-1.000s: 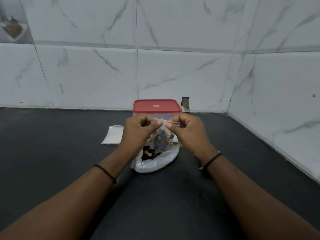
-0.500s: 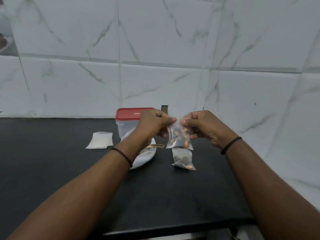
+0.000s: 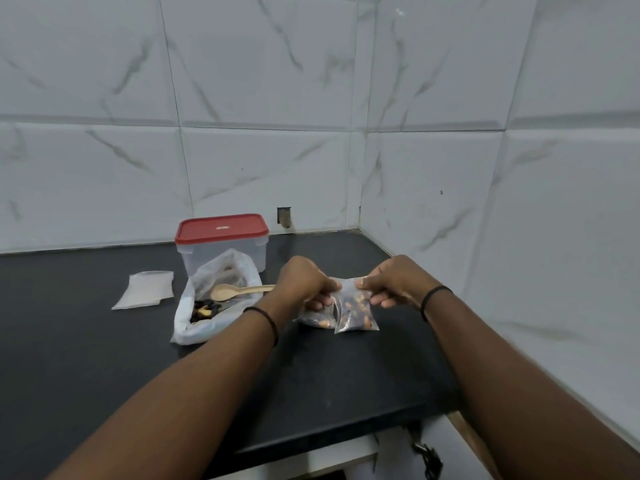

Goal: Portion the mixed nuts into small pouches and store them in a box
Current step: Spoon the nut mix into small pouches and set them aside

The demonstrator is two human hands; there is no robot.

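Our left hand (image 3: 304,289) and right hand (image 3: 391,284) pinch the top of a clear pouch (image 3: 355,311) of mixed nuts near the counter's (image 3: 86,358) right edge; a second filled pouch (image 3: 317,318) lies beside it. The open nut bag (image 3: 214,299) holds a wooden spoon (image 3: 239,291). The red-lidded box (image 3: 221,244) stands at the back edge.

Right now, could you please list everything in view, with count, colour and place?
Box: one, clear with red lid on, back of counter.
Nut bag: one, clear, open, before the box.
Spoon: one, wooden, lying across the nut bag's mouth.
Empty pouches: small stack, clear, left of bag.
Filled pouches: two, clear; one held, one lying beside it.
Counter: black.
Wall: white marble tiles.
Left hand, right hand: both pinch the held pouch's top.
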